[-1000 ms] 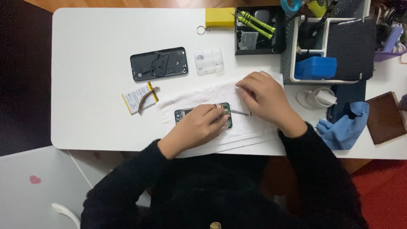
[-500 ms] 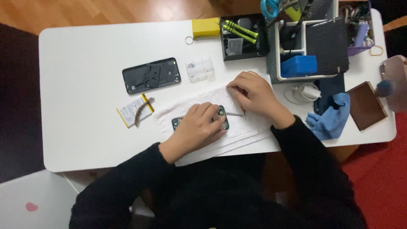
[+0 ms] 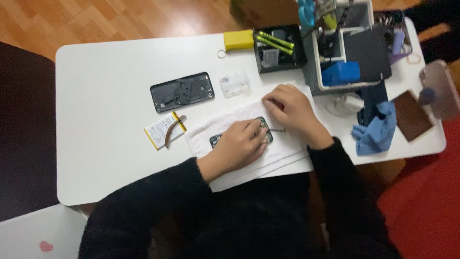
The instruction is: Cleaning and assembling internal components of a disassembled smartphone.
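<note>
Left hand (image 3: pixel 239 146) lies flat over the opened phone body (image 3: pixel 262 128), fingers spread and pressing down, not gripping; only the green ends of the body show past my palm and fingertips. It sits on the white cloth (image 3: pixel 287 153) at the near edge of the table (image 3: pixel 105 96), about mid-width. Right hand (image 3: pixel 292 110) is curled just beyond it, fingers pinched on a thin metal tool (image 3: pixel 278 130) whose tip points at the right end of the phone body. Can't tell what the tip is on; too small.

My read on doing this well: keep the left palm's weight even so the body doesn't skate on the cloth, and keep fingertips clear of the tool's line. Work the tool low and shallow, wrist braced on the cloth, small force. A slip here goes into the board or my left fingers. Anything loosened should stay on the cloth, not on bare table.

Left of the cloth: flat battery (image 3: pixel 163 130) with yellow-edged wrap. Further out, dark back cover (image 3: pixel 182 91), inside up, and small clear parts box (image 3: pixel 235 83) beside it. At the far edge: yellow block (image 3: pixel 238 40), black tray (image 3: pixel 280 48) with yellow-green tools, white-framed organiser (image 3: pixel 354 52) holding a blue box. Blue rag (image 3: pixel 376 129) and brown pad (image 3: pixel 412 115) are at the right edge.
</note>
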